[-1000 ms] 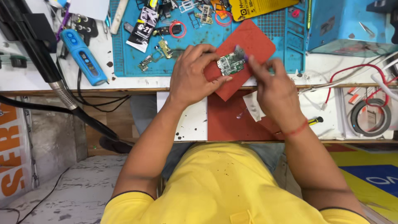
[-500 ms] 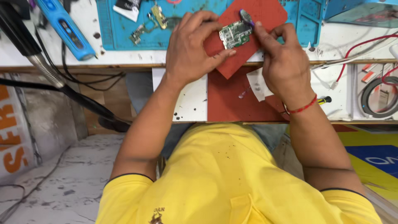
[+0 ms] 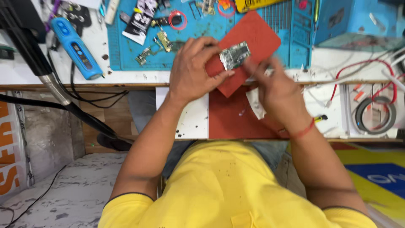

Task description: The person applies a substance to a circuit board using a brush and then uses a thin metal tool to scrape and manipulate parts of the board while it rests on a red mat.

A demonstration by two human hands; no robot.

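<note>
A small green circuit board [image 3: 235, 55] lies on a red mat [image 3: 257, 38] at the bench edge. My left hand [image 3: 192, 69] pins the board's left end with its fingertips. My right hand [image 3: 274, 86] is blurred just right of the board, fingers pinched near the board's right edge; whether it holds a tool I cannot tell. A red thread circles my right wrist.
A blue work mat [image 3: 139, 46] carries small metal parts [image 3: 162, 42], a red ring [image 3: 175, 20] and a dark packet [image 3: 139, 19]. A blue handheld tool [image 3: 78, 48] lies at left beside a black hose [image 3: 42, 71]. Red wires [image 3: 358, 69] and a tape roll [image 3: 375, 116] sit at right.
The view has shifted, so the bench sits differently in frame. My right hand slid down and right off the board's top and is now motion-blurred. My left hand keeps holding the board.
</note>
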